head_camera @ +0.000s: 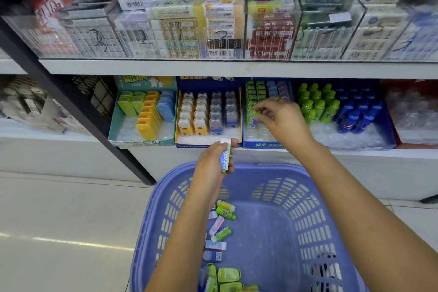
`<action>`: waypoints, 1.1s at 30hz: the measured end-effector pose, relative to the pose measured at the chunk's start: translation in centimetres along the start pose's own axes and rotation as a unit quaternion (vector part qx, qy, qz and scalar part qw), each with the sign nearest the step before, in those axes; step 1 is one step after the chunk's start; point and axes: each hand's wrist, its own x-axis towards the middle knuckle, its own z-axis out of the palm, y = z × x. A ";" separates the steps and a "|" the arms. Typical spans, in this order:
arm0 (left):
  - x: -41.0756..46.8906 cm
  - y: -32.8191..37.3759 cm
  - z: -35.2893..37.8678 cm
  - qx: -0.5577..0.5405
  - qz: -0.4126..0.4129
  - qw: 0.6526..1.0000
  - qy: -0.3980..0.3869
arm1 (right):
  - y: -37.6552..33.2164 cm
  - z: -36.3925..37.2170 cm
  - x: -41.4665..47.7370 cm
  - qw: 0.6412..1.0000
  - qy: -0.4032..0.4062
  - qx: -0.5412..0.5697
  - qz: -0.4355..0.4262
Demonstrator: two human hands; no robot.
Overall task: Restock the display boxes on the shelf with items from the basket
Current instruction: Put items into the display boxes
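Right hand pinches a green eraser into the blue display box; seat it upright. Left hand grips another green-sleeved eraser.

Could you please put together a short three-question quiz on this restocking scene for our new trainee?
1. True or false: the left hand holds a green-and-white eraser.
2. Where does the right hand reach? A) the blue display box B) the basket C) the top shelf
3. Fill in: the loose items lie in a ____ basket.

Key: 1 true; 2 A; 3 purple
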 end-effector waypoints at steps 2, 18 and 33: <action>0.1 -0.1 -0.3 0.020 0.031 0.999 -0.001 | 0.1 0.1 0.2 1.000 -0.005 -0.001 -0.010; -0.4 -0.7 -0.9 -0.062 0.077 0.995 0.008 | -0.9 0.8 -1.3 0.995 0.020 0.045 0.087; -0.6 -3.2 2.6 0.441 0.354 0.820 -0.086 | -0.7 -2.8 -2.6 0.955 0.160 0.208 0.140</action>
